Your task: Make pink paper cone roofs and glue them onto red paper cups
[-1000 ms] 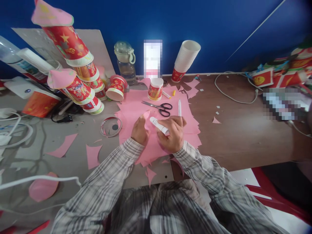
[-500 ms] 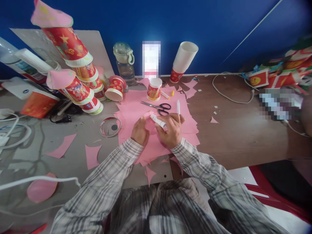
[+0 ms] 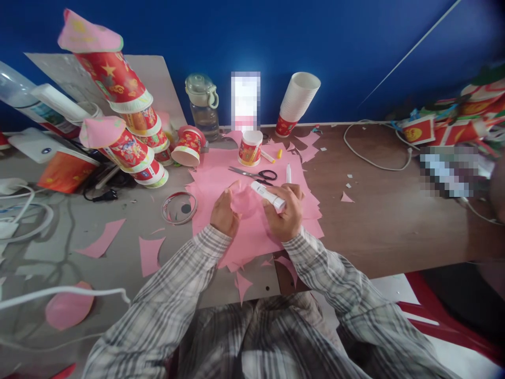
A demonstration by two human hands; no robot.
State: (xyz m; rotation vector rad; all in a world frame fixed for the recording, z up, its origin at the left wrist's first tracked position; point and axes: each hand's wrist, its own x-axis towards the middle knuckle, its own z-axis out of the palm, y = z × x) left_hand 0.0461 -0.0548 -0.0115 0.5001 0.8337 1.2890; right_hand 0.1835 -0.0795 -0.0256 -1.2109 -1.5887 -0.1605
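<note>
1. Pink paper caps the red cups [image 3: 118,142] that lie in tilted stacks far left of the scissors [image 3: 256,173]. The stacks lean on one another, which seems to keep them from rolling.
2. Left of the scissors and a little nearer you, a tape ring [image 3: 179,207] lies flat on the grey board.
3. Your left hand [image 3: 224,213], below and left of the scissors, pinches the edge of a small pink paper piece [image 3: 241,199] in its fingertips. It holds the piece up off the pink sheets [image 3: 252,237], so the piece curls freely.
4. That piece sits between your two hands, just on your side of the scissors.
5. Your right hand [image 3: 287,216], below and right of the scissors, has its fingers closed around a white tube [image 3: 268,195]. You hold the tube slantwise above the piece, one end toward the scissors.
6. Just right of the scissors, a white pen [image 3: 288,172] lies flat and close to your right hand.
7. Behind the scissors and to their right, a stack of white cups [image 3: 298,100] leans against the blue wall.
</note>
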